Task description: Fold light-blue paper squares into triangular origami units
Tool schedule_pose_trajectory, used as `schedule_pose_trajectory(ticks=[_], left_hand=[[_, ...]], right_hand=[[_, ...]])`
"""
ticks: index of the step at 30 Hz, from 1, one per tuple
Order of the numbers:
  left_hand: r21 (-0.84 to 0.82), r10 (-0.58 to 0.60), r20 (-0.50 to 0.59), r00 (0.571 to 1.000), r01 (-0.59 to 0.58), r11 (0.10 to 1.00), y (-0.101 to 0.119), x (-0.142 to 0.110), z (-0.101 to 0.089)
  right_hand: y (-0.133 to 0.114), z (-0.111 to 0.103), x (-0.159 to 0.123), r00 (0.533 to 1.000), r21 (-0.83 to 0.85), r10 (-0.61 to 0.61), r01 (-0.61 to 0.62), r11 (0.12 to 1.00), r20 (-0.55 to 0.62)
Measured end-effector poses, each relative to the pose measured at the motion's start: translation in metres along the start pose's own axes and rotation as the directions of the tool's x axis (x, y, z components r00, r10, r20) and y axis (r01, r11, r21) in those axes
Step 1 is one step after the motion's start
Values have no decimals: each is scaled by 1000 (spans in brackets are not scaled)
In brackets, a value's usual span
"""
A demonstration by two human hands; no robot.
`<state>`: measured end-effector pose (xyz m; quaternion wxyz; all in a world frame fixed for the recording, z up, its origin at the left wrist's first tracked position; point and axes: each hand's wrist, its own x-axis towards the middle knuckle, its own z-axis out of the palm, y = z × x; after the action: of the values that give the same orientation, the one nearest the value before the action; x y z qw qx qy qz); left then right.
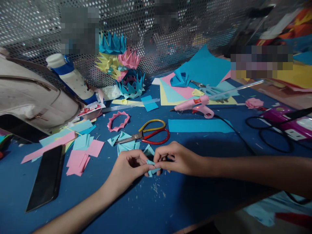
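Observation:
A small folded piece of light blue paper (151, 171) is pinched between my two hands over the blue table. My left hand (133, 164) grips its left side between thumb and fingers. From the right, my right hand (174, 159) pinches the other side, its fingertips nearly meeting the left ones. The paper's exact folds are partly hidden by the fingers. Just beyond lie more light blue folded pieces (125, 146), with open scissors (140, 136) that have one yellow and one red handle resting over them. A pink folded-paper ring (118, 121) sits behind these.
A pink glue gun (195, 106) with a cord lies beyond a blue paper strip (200, 126). Left are a phone (46, 177) and pink paper squares (79, 161). Folded-paper flowers (130, 83), a glue bottle (71, 78) and a bag (31, 94) stand at the back; a purple power strip (287, 122) is right.

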<state>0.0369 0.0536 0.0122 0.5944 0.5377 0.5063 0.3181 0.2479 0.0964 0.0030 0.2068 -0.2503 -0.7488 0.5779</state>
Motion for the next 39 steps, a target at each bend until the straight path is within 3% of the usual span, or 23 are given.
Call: schedule_pose_trajectory(ticks=[7, 18, 39], left_hand=[[-51, 9, -37, 999, -11, 999, -1, 1, -1], [-51, 74, -102, 992, -79, 996, -1, -3, 4], [-4, 110, -101, 989, -111, 994, -1, -1, -1]], right_hand=[[-1, -1, 1, 997, 118, 69, -66, 991, -21], [1, 2, 0, 995, -57, -62, 58, 997, -84], [2, 3, 0, 992, -114, -100, 91, 989, -72]])
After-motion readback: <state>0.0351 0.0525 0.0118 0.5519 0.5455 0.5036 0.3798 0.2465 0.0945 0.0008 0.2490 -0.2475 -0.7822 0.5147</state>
